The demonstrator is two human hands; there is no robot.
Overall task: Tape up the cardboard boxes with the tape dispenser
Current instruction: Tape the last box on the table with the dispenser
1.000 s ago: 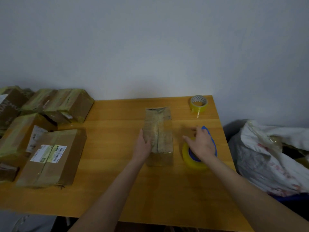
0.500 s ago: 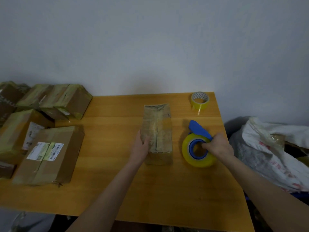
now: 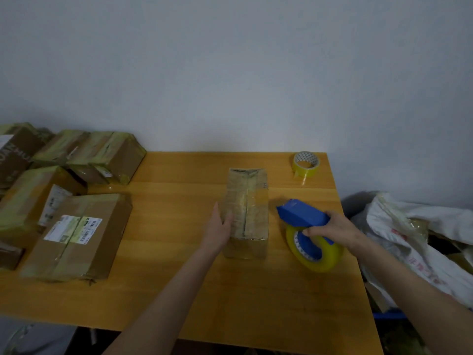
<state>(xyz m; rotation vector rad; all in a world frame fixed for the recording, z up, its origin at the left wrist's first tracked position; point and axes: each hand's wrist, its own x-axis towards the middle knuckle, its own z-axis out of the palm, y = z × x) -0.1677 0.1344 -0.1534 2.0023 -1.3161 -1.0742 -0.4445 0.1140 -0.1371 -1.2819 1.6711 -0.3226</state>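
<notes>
Left grip (image 3: pixel 217 228) lay flat, fingers straight, against the left side of the cardboard box (image 3: pixel 247 201) mid-frame; right grip (image 3: pixel 332 230) was curled round the blue tape dispenser (image 3: pixel 299 216) just right of it.

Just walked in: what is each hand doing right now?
Left hand: open, flat against the box.
Right hand: gripping the tape dispenser.

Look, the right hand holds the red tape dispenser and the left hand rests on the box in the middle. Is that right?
Not quite. The head view shows the tape dispenser is blue, not red. The right hand does hold it, and the left hand rests on the box in the middle.
</notes>
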